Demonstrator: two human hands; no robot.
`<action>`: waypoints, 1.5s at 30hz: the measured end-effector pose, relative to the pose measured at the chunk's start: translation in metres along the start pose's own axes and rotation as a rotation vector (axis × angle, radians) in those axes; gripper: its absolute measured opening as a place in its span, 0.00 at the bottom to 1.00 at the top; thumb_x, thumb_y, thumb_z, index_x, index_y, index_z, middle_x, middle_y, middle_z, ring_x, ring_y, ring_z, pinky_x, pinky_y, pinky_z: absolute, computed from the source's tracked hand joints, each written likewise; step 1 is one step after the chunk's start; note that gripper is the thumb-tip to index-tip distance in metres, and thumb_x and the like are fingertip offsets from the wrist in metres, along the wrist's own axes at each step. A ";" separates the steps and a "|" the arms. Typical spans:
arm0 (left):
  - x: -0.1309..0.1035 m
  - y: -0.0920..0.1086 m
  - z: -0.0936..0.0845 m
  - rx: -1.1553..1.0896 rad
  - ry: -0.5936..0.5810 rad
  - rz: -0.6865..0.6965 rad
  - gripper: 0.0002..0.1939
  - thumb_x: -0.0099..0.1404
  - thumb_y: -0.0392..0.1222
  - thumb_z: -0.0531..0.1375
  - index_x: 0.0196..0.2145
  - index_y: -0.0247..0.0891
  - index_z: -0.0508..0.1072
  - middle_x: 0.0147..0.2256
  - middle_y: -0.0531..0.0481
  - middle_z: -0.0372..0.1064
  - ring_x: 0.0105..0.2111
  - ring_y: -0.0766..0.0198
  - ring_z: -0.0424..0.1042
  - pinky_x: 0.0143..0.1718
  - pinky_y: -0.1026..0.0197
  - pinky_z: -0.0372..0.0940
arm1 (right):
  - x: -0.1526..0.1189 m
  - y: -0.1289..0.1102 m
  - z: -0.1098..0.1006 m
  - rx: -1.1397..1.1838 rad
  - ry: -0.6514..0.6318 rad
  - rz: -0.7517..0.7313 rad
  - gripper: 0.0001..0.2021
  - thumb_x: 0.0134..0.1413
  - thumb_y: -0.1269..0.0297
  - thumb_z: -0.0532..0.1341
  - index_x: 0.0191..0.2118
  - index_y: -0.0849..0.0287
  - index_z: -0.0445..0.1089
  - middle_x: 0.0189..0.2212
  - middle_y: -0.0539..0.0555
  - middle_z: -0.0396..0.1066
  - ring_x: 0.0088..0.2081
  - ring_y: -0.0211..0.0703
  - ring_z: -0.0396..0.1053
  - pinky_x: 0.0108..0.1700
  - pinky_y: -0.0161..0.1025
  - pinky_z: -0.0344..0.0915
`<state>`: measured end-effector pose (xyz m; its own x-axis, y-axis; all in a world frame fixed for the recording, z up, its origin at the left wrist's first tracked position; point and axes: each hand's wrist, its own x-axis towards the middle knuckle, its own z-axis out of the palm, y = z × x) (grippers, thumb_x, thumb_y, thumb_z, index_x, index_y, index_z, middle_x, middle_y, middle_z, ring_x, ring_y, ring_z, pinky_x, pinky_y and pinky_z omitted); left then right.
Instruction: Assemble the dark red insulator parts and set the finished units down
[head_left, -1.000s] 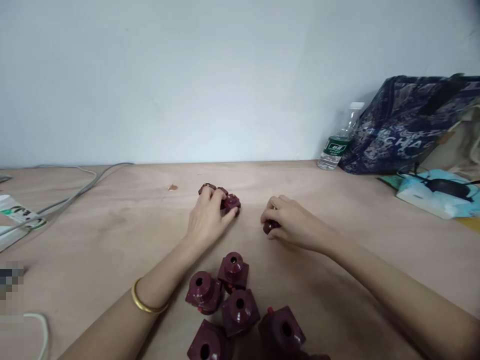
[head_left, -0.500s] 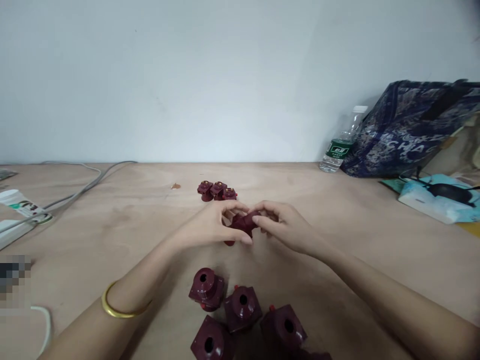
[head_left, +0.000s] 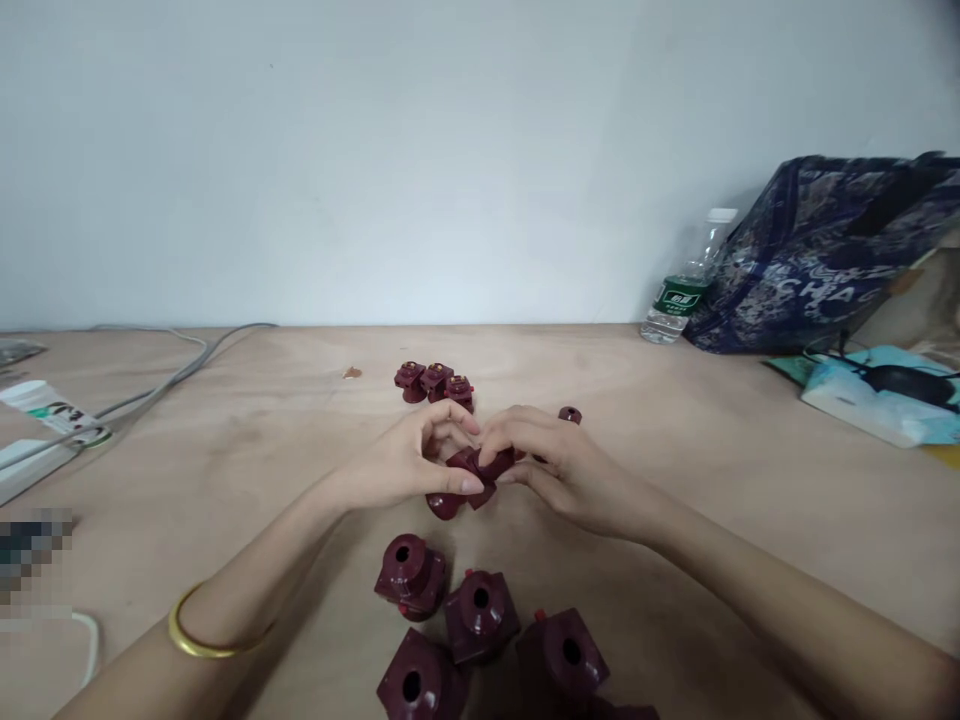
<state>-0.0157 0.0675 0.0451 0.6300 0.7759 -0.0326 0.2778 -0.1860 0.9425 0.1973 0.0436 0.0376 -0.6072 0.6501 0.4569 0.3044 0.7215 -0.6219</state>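
My left hand (head_left: 427,458) curves around a glossy maroon plastic part (head_left: 463,464), its thumb lying along the near side. From the right, my right hand (head_left: 559,462) has its fingers and thumb on a maroon piece (head_left: 496,466) at the same spot. Whether these are one part or two pressed together I cannot tell, as fingers hide much of them. Just below my left thumb shows a rounded maroon end (head_left: 445,505). Closer to me stand several maroon parts with square bodies and holed round necks, such as one part (head_left: 484,610) with a red tab.
Farther back, three maroon parts (head_left: 435,380) with brass-coloured bits sit in a row. Another maroon part (head_left: 570,414) shows behind my right hand. A water bottle (head_left: 679,298) and patterned bag (head_left: 817,260) lean at the wall. Grey cables (head_left: 176,378) run on the left.
Both hands have shifted slightly toward me and left with the maroon pieces. My right fingers now reach further over the piece, and a maroon part behind that hand has come into view.
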 end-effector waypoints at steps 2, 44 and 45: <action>-0.003 0.001 0.002 0.105 0.093 0.022 0.22 0.51 0.41 0.67 0.42 0.41 0.64 0.32 0.53 0.69 0.33 0.63 0.70 0.33 0.61 0.65 | 0.001 0.001 0.004 0.034 0.019 0.074 0.17 0.53 0.74 0.59 0.48 0.53 0.65 0.47 0.54 0.68 0.44 0.43 0.67 0.42 0.39 0.65; 0.005 -0.004 0.011 0.488 0.222 0.170 0.16 0.56 0.44 0.65 0.43 0.41 0.75 0.37 0.49 0.74 0.37 0.59 0.71 0.40 0.58 0.65 | 0.003 0.003 0.004 -0.142 0.081 0.268 0.06 0.56 0.65 0.59 0.40 0.56 0.69 0.31 0.50 0.71 0.32 0.39 0.67 0.35 0.36 0.61; 0.004 -0.006 0.007 0.429 0.199 0.122 0.16 0.56 0.45 0.64 0.43 0.41 0.75 0.35 0.49 0.74 0.34 0.60 0.72 0.37 0.59 0.66 | 0.002 0.003 0.001 -0.164 0.062 0.188 0.08 0.57 0.70 0.58 0.42 0.56 0.68 0.35 0.51 0.71 0.36 0.39 0.67 0.39 0.36 0.62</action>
<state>-0.0098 0.0677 0.0367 0.5373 0.8254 0.1731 0.5111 -0.4819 0.7117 0.1959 0.0465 0.0359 -0.4842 0.7861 0.3841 0.5258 0.6123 -0.5904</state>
